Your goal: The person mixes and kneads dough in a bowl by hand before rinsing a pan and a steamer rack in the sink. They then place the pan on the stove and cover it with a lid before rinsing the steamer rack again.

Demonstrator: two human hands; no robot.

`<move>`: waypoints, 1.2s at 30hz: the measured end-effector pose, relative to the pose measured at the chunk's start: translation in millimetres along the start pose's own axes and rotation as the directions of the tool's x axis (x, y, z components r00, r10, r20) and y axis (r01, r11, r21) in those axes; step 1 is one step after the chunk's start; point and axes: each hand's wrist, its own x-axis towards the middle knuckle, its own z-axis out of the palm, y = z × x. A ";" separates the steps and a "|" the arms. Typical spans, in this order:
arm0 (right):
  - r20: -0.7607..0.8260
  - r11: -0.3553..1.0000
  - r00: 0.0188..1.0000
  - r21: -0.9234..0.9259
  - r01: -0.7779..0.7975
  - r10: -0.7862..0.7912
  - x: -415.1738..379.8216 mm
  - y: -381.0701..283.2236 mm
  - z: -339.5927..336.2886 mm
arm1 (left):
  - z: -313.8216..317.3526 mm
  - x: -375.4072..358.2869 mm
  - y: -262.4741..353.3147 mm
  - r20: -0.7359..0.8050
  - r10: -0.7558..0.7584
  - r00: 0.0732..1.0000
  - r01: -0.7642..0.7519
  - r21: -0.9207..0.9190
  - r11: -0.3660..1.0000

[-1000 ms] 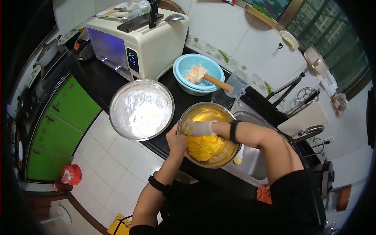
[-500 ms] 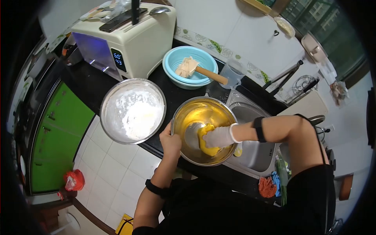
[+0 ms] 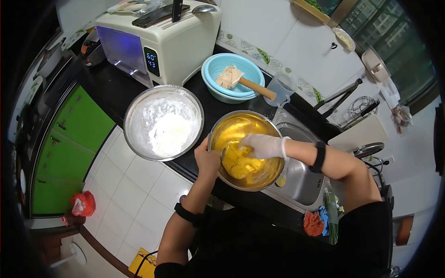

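White glove [image 3: 279, 147] covers the right hand [image 3: 263, 145], its blurred fingers [image 3: 247, 142] at yellow dough [image 3: 240, 167] inside the metal bowl [image 3: 237, 121]; whether they grasp it, I can't tell. The bare left hand [image 3: 207, 162] clutches that bowl's rim. Left of the metal bowl, another bowl [image 3: 138, 119] holds white powder [image 3: 170, 132]; behind, a blue colander [image 3: 250, 71] holds a wooden-handled tool [image 3: 256, 87].

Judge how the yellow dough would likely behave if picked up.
Probably soft and floppy: the yellow dough lies in a lumpy mass. It may cling, since smears streak the metal bowl around it. Rolling seems unlikely, given its uneven shape.
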 end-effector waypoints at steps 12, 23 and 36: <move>0.284 0.476 0.808 0.688 -0.547 0.517 45.7 -0.1 23.2 | 0.9 1.9 1.5 0.022 0.024 0.999 -0.026 0.073 0.997; 0.194 0.714 0.939 -0.611 0.343 -0.285 -13.3 -9.4 25.4 | -2.9 5.7 0.3 0.000 -0.061 0.998 0.061 0.044 0.997; 0.317 0.839 0.940 -0.471 0.270 -0.125 50.7 -4.5 41.3 | 5.3 1.5 15.3 0.008 -0.120 0.993 0.119 0.050 0.992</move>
